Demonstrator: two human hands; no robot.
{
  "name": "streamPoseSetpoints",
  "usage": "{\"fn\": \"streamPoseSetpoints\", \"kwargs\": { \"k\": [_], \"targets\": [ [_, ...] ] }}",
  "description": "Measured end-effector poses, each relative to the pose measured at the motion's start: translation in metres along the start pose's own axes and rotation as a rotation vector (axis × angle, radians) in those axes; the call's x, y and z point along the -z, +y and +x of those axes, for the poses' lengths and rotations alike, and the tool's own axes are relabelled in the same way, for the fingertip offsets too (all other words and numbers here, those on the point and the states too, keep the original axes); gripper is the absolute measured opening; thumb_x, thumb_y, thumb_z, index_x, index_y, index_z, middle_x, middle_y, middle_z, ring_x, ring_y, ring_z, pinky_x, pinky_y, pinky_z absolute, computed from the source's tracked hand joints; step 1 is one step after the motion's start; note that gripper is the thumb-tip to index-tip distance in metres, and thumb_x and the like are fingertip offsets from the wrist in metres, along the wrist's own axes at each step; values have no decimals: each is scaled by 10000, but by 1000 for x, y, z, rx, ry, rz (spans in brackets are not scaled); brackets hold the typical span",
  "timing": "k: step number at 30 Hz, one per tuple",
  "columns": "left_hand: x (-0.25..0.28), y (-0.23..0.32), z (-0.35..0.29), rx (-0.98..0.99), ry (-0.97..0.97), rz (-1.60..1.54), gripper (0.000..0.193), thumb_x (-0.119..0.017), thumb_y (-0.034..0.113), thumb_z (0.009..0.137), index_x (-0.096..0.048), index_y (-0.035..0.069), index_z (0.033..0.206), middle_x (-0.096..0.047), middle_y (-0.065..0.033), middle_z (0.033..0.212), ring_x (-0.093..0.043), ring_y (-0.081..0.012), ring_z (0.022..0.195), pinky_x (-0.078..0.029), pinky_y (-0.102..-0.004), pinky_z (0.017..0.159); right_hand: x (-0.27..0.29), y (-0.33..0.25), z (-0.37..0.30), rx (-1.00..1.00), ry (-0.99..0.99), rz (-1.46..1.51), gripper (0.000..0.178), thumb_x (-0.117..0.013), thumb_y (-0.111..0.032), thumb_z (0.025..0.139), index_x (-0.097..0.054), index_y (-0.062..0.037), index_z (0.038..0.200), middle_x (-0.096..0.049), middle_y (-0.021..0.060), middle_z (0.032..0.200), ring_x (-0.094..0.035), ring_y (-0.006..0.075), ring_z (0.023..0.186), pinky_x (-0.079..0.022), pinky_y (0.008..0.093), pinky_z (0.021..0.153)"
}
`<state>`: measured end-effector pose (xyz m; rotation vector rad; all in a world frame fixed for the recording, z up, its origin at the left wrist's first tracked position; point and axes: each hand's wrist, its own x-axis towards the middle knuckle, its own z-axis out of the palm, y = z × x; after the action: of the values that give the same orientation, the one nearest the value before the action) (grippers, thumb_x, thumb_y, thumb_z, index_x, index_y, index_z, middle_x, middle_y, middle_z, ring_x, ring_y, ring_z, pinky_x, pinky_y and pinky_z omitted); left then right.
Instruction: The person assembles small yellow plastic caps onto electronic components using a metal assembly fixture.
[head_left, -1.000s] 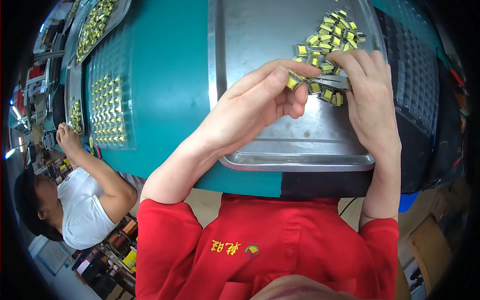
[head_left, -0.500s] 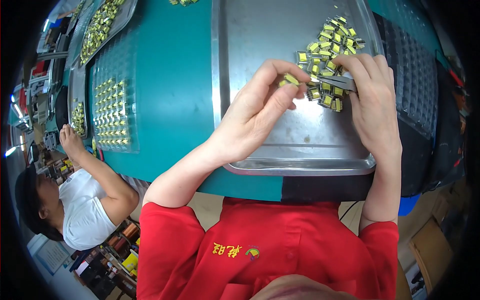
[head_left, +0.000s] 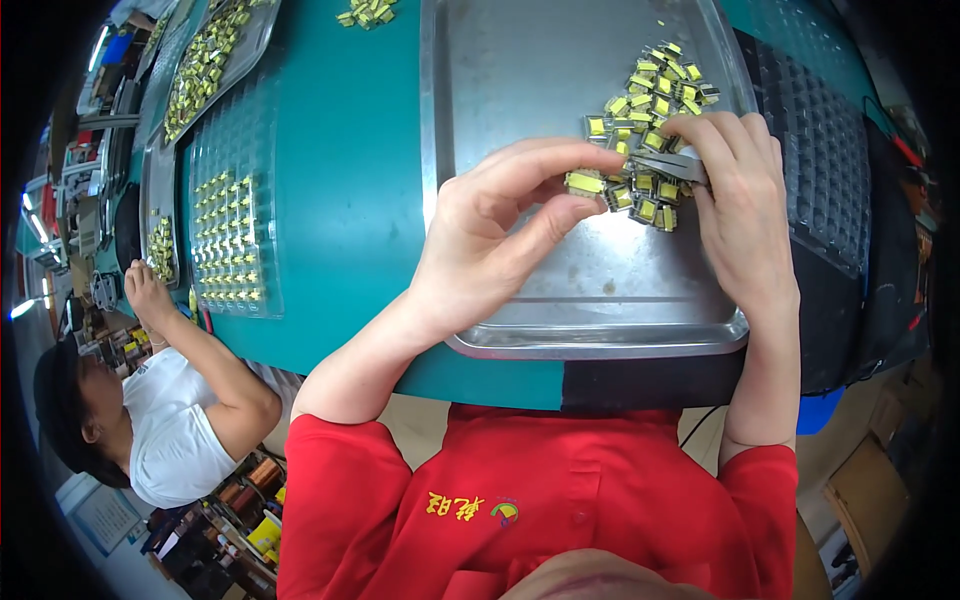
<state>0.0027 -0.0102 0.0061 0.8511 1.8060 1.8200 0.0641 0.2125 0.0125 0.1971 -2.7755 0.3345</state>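
A small transformer with yellow tape (head_left: 584, 183) is held between the thumb and fingers of my left hand (head_left: 490, 235), over the metal tray (head_left: 590, 320). My right hand (head_left: 745, 205) is closed around grey metal tweezers (head_left: 672, 165), whose tips point left toward that transformer. Whether the tips touch it I cannot tell. Between and beyond my hands, a heap of similar yellow-taped transformers (head_left: 662, 84) lies in the right part of the tray, partly covered by my right fingers and the tweezers.
Clear plastic blister trays stand either side: one holding rows of yellow parts (head_left: 228, 240) at left, another (head_left: 825, 165) at right. A few loose transformers (head_left: 368, 12) lie on the green mat (head_left: 340, 200). A co-worker (head_left: 190, 420) in white sits at left, beside trays of parts.
My left fingers have spread and turned the transformer, so its yellow face shows more. My right hand with the tweezers has stayed nearly in place. The whole view has shifted slightly.
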Motion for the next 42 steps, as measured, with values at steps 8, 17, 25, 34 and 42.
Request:
{"fn": "streamPoseSetpoints", "kwargs": {
  "k": [8,17,25,34,42],
  "targets": [
    [2,2,-1,-62,-19,114,260,-576,-1,962,-624,-62,1210,-624,-160,1214,-646,-193,1024,-546,-292,886,0,0,0,-8,-9,-12,441,-682,86,691,-636,-37,1111,-594,92,997,-539,275,964,-426,389,877],
    [0,4,-2,-11,15,33,261,-589,19,964,-625,-51,1213,-649,-151,1176,-648,-165,980,-537,-280,868,-1,1,0,-13,-13,-17,444,-689,82,687,-637,-39,1111,-593,90,995,-537,273,965,-426,388,874],
    [9,-3,1,239,43,-416,335,-665,192,956,-620,11,1235,-696,-106,1085,-630,-126,882,-517,-267,823,0,0,-1,-47,-29,14,473,-601,147,683,-616,-57,1110,-584,101,1029,-532,294,982,-410,397,875],
    [10,-3,1,360,-29,-588,584,-750,466,799,-623,64,1203,-687,-61,1009,-586,-120,857,-489,-244,783,0,1,-1,-33,-7,32,480,-592,160,670,-614,-57,1098,-579,100,1020,-531,294,974,-411,400,867],
    [12,-5,1,362,-53,-626,570,-772,459,782,-628,77,1180,-684,-65,1032,-596,-115,902,-471,-244,790,-2,1,-1,-37,-21,24,482,-599,158,671,-605,-59,1101,-567,100,1002,-529,293,973,-412,402,862]
  ]
}}
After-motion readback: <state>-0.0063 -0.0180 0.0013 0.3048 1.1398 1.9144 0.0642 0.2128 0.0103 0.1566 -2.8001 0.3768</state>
